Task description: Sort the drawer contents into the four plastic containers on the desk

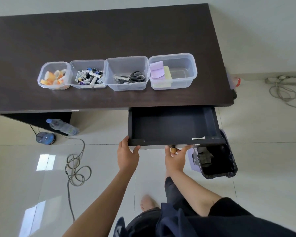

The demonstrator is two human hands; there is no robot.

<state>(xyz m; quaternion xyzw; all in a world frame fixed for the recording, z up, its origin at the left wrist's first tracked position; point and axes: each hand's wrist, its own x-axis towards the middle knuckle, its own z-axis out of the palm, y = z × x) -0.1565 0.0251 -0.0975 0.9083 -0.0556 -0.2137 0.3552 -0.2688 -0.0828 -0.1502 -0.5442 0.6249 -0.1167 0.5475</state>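
Both forearms are bare from the fingers back to the elbows. The left hand [126, 155] and right hand [175, 159] carry no rings or watch. A black short sleeve [229, 206] covers the right upper arm; dark navy clothing [169, 223] drapes below.

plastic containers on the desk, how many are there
4, in a row on the desk: tape-roll container at far left, then battery container, then scissors container, and sticky-note container at far right. None looks hidden.

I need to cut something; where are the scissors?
The scissors lie in the third container from the left, between the battery container and the sticky-note container.
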